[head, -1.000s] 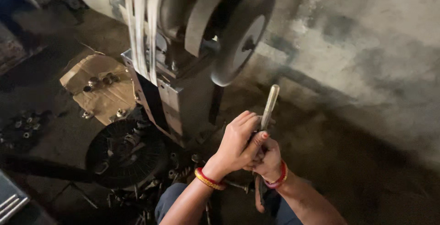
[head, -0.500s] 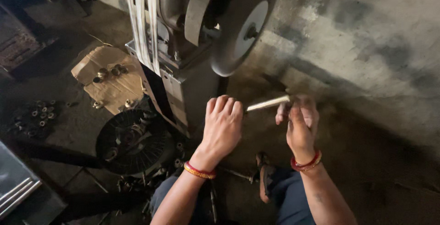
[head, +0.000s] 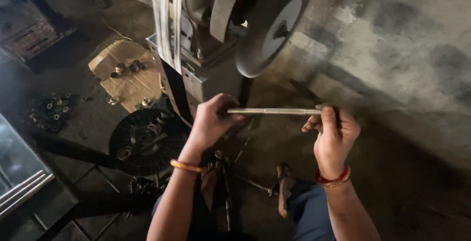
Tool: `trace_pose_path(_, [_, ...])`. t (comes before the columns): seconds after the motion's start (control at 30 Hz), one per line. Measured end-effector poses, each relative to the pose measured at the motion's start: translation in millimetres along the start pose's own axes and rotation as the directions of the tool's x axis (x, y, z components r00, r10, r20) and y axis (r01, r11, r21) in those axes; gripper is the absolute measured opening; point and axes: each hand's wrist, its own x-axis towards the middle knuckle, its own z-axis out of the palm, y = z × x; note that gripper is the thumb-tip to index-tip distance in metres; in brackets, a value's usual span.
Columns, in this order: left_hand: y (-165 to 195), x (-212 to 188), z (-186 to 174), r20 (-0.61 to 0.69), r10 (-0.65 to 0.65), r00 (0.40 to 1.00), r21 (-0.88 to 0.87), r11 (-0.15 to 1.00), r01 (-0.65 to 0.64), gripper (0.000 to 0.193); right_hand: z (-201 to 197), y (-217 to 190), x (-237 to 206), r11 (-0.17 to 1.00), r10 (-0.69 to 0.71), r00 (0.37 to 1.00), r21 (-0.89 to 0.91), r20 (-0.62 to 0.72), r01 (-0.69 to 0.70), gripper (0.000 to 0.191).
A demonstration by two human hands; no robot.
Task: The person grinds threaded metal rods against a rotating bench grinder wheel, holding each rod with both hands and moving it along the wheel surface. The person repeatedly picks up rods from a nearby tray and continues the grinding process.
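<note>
Holding a thin metal rod [head: 274, 111] level between both hands, just near of the grinding machine [head: 206, 49] and its pale wheel [head: 272, 27]. Left hand [head: 212, 123] pinching the rod's left end, fingers closed on it. Right hand [head: 333, 135] gripping the right end, thumb pressing on top. Lying on the floor at left: a dark round fan guard [head: 144, 140] and cardboard [head: 125, 71] carrying small parts.

Bare forearms, orange bangle [head: 185, 165], red bangles [head: 333, 178], blue trousers [head: 308, 210].
</note>
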Motion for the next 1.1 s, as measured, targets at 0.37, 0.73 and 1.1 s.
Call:
trace_pose_path(0.37, [-82,40,1,-0.299,-0.158,0.941,-0.745,0.655,-0.127,0.014,46,0,7,0.997,0.003,0.977,-0.079,0.211,0.014,0.021])
trace_pose_path(0.73, [-71,92,-20,-0.397,-0.023,0.917,-0.703,0.650,-0.288,0.024,84,14,7,0.912,-0.236,0.952,-0.294,0.196,0.287,0.015])
trace_pose_path(1.1, [-85,107,-23,-0.411,-0.149,0.899,-0.714,0.666,-0.216,0.022,95,34,12,0.864,-0.307,0.928,-0.346,0.212,0.365,0.016])
